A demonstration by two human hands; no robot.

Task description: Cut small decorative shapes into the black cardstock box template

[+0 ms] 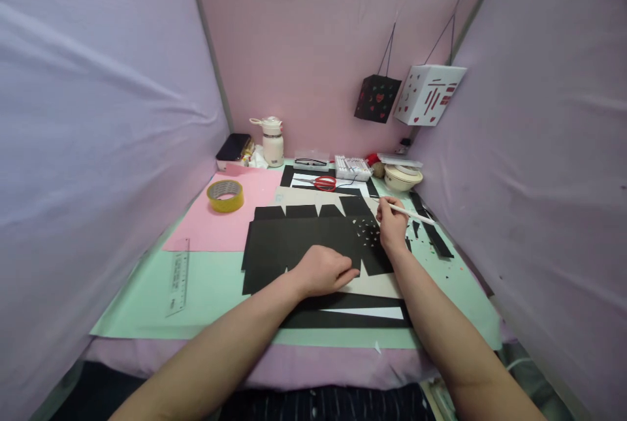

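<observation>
Across the table lies a flat sheet of black card (304,233) with notched tabs along its edges. Many small cut-out shapes or pale bits show on its right panel, close to my right hand (391,222). That hand is closed around a slim white pen-shaped tool (416,215), whose shaft points out to the right; its working tip is hard to make out. My left hand (326,271) rests on the lower part of the card with curled fingers, holding it down near the lower edge. A pale board (377,285) lies under the card.
Yellow tape roll (225,196) and pink paper (206,232) lie left, a clear ruler (178,277) nearer. Red-handled scissors (324,183), a bottle (273,141) and a marker box (353,168) stand behind. Black strips (437,241) lie right. Black (377,98) and white lanterns (430,96) hang above.
</observation>
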